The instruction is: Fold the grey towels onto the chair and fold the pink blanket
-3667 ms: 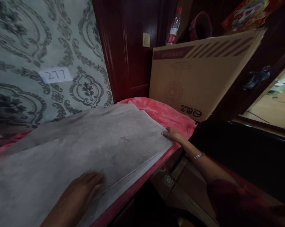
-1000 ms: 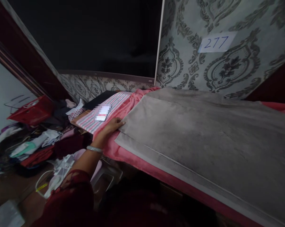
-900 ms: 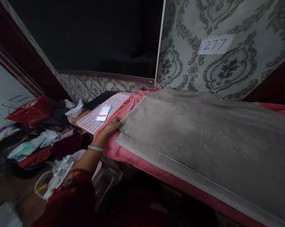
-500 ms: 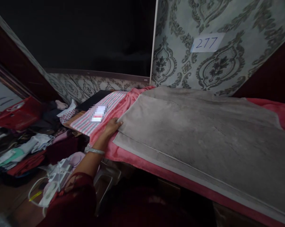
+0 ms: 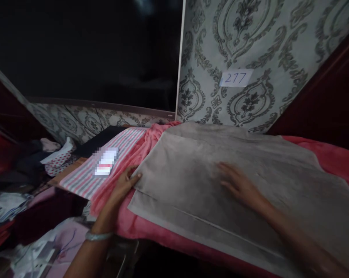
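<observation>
A large grey cloth [image 5: 249,162] lies spread flat over a pink blanket [image 5: 333,158]. My left hand [image 5: 122,185] pinches the grey cloth's left corner, thumb on top, a bangle on the wrist. My right hand [image 5: 238,184] lies flat, fingers apart, on the middle of the grey cloth; it is motion-blurred. A pink-and-white striped cloth [image 5: 105,170] lies to the left of the blanket.
A patterned wall with a paper label reading 277 [image 5: 235,78] rises behind the cloth, beside a dark screen [image 5: 90,54]. Heaps of clothes [image 5: 21,200] fill the floor at left. A small blurred card [image 5: 106,161] rests on the striped cloth.
My right hand has come into view and landed flat on the grey cloth. My left hand still holds the left corner. The view has dropped lower and closer.
</observation>
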